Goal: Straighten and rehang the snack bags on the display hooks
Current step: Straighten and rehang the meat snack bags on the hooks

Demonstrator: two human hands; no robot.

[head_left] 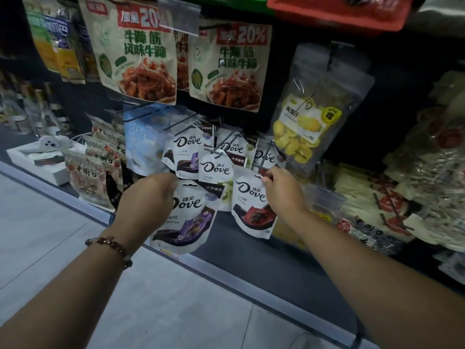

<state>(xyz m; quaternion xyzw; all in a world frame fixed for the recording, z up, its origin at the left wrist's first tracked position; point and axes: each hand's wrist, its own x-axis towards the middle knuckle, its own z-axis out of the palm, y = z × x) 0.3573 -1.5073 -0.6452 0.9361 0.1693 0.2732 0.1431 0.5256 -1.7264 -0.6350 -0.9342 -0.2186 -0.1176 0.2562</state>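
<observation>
Both forearms enter from the lower edge of the view and converge toward its centre, the left from about 7 o'clock, the right from about 5 o'clock. The left hand (148, 195) is seen from the back, knuckles uppermost, fingers curled forward and closed in a grasp, their tips hidden beyond the hand. A beaded bracelet (110, 245) circles the left wrist. The right hand (281, 190) lies at about 3 o'clock from the left, apart from it, wrist slightly raised, thumb and forefinger pinched together at its upper left. Both arms are bare.
</observation>
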